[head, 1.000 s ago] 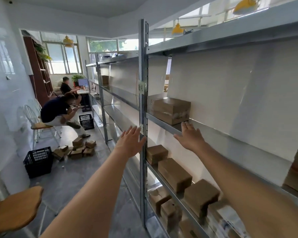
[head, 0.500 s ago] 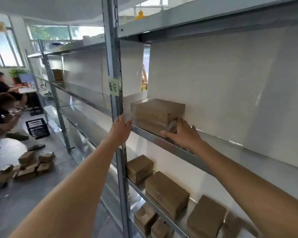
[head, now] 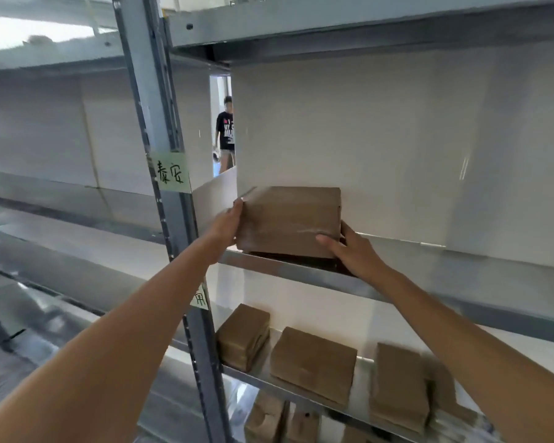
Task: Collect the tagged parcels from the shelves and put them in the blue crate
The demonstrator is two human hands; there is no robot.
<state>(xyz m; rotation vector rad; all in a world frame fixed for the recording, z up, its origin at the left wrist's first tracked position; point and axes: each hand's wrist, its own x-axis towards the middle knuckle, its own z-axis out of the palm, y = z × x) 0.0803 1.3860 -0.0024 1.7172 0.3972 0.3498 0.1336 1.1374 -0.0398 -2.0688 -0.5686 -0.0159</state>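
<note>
A brown cardboard parcel (head: 290, 219) sits on the metal shelf (head: 413, 276) at chest height, its near edge tipped up a little off the shelf. My left hand (head: 227, 225) holds its left end with the fingers behind the corner. My right hand (head: 354, 247) grips its lower right corner, thumb across the front face. No tag shows on the parcel's visible faces. The blue crate is out of view.
A grey steel upright (head: 170, 219) with a green handwritten label (head: 170, 175) stands just left of my left arm. Several more brown parcels (head: 314, 362) lie on the shelf below. A person (head: 226, 132) stands beyond a gap in the white back panels.
I have come closer to the shelf. My left hand moved from the upright onto the parcel's left end, my right hand took its right corner, and the near edge lifted.
</note>
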